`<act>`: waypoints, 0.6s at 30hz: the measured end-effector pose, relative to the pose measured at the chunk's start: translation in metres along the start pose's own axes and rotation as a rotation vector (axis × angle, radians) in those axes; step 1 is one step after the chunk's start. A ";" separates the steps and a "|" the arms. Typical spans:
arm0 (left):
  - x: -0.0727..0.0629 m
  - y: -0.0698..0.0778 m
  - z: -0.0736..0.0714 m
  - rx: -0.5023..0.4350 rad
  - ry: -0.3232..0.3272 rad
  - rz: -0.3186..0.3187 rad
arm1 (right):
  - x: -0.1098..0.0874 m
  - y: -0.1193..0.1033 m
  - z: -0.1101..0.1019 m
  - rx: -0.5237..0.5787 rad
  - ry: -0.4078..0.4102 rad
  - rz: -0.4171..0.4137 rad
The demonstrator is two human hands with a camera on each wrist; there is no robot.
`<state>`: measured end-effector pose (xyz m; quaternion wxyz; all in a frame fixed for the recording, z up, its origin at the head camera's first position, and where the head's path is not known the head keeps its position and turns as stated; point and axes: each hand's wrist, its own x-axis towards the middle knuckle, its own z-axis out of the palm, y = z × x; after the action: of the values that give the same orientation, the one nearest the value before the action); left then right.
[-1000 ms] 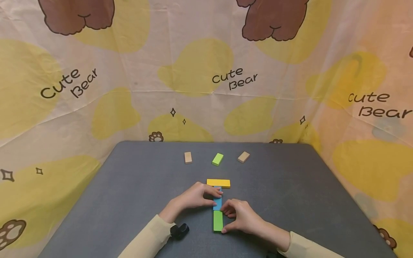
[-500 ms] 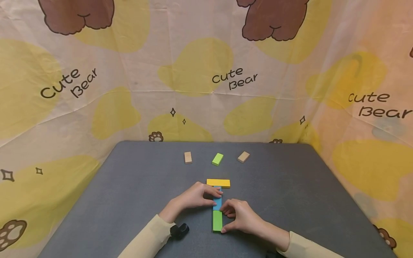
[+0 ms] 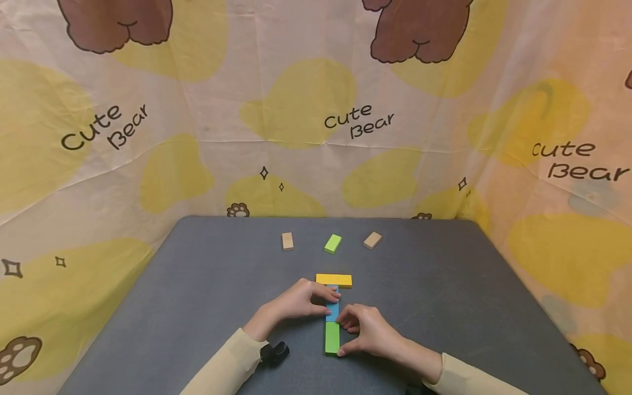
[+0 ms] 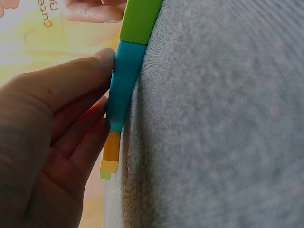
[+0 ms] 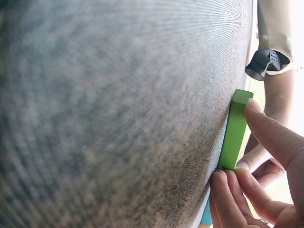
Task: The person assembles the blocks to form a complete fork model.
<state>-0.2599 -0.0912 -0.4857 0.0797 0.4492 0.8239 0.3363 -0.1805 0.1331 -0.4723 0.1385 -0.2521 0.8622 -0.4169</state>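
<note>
While the left hand point(image 3: 306, 299) rests relaxed fingertips on the blue block point(image 4: 127, 85) at lower centre frame, the right hand point(image 3: 372, 332) holds the green block point(image 3: 332, 338) just below between thumb and curled fingers. A yellow block point(image 3: 333, 280) lies crosswise above.

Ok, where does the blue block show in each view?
Head: blue block, lower middle, partly under the left hand.
Left wrist: blue block, left of centre.
Right wrist: blue block, a sliver at the bottom edge.
Shared landmark: the green block next to it.
</note>
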 end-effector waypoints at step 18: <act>0.000 -0.001 0.000 -0.011 -0.001 0.004 | 0.001 0.001 -0.001 0.006 -0.013 0.011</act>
<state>-0.2602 -0.0913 -0.4864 0.0819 0.4503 0.8212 0.3407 -0.1820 0.1338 -0.4720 0.1469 -0.2497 0.8614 -0.4172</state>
